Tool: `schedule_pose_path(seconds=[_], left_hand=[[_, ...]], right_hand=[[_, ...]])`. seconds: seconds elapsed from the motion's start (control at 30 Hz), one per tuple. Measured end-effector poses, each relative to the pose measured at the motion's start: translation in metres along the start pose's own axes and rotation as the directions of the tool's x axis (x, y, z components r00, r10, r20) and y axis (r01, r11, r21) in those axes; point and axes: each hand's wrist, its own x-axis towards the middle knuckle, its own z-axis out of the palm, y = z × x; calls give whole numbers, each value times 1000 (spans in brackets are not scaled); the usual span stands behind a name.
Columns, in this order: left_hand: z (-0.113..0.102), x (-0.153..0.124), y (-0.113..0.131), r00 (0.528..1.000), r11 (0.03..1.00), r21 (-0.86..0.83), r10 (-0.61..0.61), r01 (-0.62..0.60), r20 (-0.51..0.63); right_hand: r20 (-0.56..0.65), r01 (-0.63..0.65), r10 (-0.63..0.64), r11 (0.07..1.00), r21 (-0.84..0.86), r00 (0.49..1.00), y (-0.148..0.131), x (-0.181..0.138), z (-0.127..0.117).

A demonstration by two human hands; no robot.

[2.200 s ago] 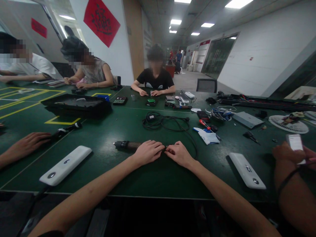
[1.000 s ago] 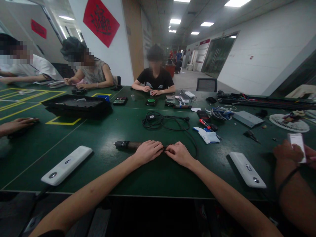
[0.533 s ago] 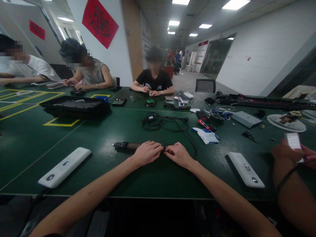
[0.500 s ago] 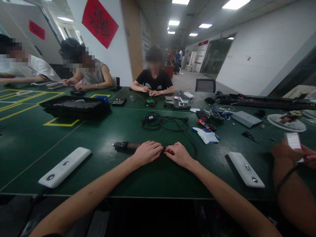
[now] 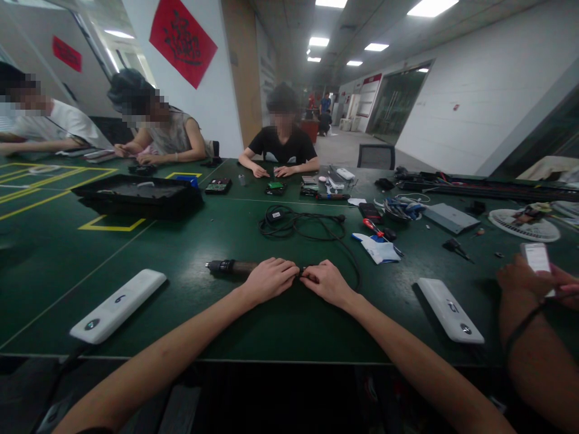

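A dark cylindrical tool lies on the green table with its metal tip pointing left. My left hand lies over the tool's right end, fingers curled down on it. My right hand rests just to the right, fingertips pinched on the black cable where it meets the tool. The two hands nearly touch. The cable runs back into a loose coil with a black adapter behind my hands.
White bar-shaped devices lie at front left and front right. A person's hands at the right hold a phone. A black tray, a red screwdriver, circuit boards and seated people fill the far side.
My hands and the tool have stayed in place. A neighbour's hand that lay on the table at the far left has drawn back out of view. The view shifted slightly.
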Motion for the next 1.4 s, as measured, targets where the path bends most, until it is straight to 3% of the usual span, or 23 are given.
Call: schedule_pose_path(seconds=[0.73,1.0,1.4], left_hand=[[-2,0,0,1000,1000,6,-3,2,14],[2,1,-2,1000,1000,7,-20,20,3],[4,0,-2,1000,999,20,-31,31,6]], right_hand=[[-20,-62,61,998,-27,998,-5,-2,2],[-44,-124,127,989,78,991,-4,1,4],[56,-85,71,951,298,996,-4,1,-8]])
